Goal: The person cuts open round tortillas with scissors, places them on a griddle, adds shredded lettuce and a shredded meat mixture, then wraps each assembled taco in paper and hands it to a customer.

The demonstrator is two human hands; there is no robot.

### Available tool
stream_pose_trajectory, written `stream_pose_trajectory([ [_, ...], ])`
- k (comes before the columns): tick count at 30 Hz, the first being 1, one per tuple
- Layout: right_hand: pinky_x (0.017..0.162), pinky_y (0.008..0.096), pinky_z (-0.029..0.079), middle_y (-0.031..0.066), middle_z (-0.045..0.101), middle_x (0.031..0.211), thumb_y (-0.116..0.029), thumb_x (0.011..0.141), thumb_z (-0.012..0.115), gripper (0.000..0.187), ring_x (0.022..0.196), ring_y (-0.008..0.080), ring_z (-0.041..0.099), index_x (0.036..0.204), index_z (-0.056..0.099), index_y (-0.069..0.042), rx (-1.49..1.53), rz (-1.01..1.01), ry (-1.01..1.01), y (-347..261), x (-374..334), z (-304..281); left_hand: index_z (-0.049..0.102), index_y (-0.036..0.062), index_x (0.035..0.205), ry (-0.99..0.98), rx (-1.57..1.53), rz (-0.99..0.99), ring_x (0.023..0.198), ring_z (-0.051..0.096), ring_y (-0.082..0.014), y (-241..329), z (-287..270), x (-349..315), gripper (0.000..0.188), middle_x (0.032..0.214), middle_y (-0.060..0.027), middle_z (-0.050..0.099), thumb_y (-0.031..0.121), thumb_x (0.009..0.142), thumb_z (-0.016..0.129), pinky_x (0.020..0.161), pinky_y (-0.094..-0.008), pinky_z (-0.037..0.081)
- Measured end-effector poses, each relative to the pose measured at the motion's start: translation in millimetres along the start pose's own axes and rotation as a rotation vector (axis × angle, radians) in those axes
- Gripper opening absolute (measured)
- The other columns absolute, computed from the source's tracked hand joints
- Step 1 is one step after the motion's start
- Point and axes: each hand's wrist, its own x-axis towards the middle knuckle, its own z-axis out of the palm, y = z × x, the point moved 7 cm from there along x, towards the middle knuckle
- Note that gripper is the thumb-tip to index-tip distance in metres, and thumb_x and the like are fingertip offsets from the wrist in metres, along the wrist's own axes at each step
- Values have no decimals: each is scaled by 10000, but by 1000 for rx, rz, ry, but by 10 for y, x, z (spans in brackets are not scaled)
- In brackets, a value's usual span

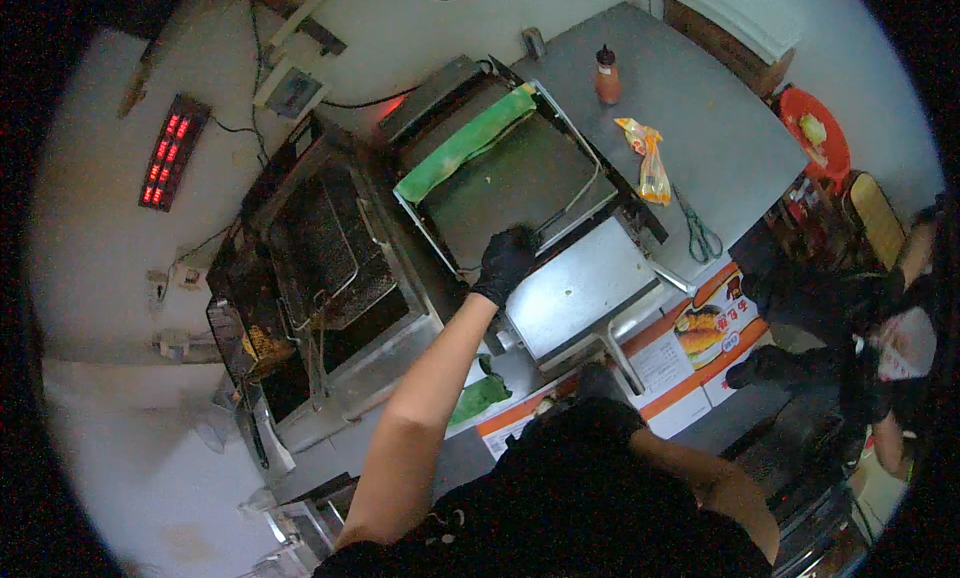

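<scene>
Left hand [505,263], in a black glove, pressed palm-down on the near edge of the dark flat steel griddle plate [500,193], fingers curled over the rim beside a thin wire handle [580,200]. Cannot tell whether closed on the wire or merely resting on the plate. Right hand [597,381], also dark-gloved, low against the counter front and half lost behind dark clothing; open or closed, impossible to say.

Beyond the left fingertips, across the plate: a long bright green cloth [465,143] draped along the far rim. Just to the right of the knuckles: a plain brushed-steel lid [580,288], tilted toward the body. To the left of the wrist: a blackened wire fryer basket [320,253] in its well. Farther off past the plate, on the grey steel table [720,128]: a red-capped sauce bottle [606,75], an orange and yellow plastic bag [650,163], green-handled scissors [700,233].

Probably best done with the palm flat and pressure even, the wrist kept clear of the fryer side, the bare forearm lifted off the hot metal, and the grip shifted only with the glove fully seated.
</scene>
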Motion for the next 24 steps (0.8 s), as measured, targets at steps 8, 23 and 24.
stream_pose_trajectory([
  [8, 770, 423, 449, 183, 591, 978, -229, 803, 560, 230, 891, 355, 557, 926, 618, -42, 18, -44, 121, -46, 356, 266, 586, 35, 988, -18, -251, -7, 837, 559, -348, 532, -365, -1123, 225, 884, -203, 584, 168, 813, 540, 746, -447, 433],
  [23, 773, 416, 450, 183, 591, 984, -229, 809, 559, 237, 897, 351, 559, 942, 617, -42, -152, -287, 119, -1189, 697, 1739, 537, 55, 1099, -962, -1070, -782, 1037, 515, -298, 441, 196, -6680, 275, 1105, -171, 546, 182, 856, 514, 864, -381, 413],
  [24, 774, 415, 450, 183, 591, 984, -229, 809, 559, 237, 897, 351, 559, 943, 617, -42, -181, -299, 80, -1261, 731, 1937, 535, 54, 1102, -926, -1116, -793, 1036, 516, -296, 462, 209, -6764, 278, 1106, -170, 546, 182, 856, 514, 864, -380, 413],
])
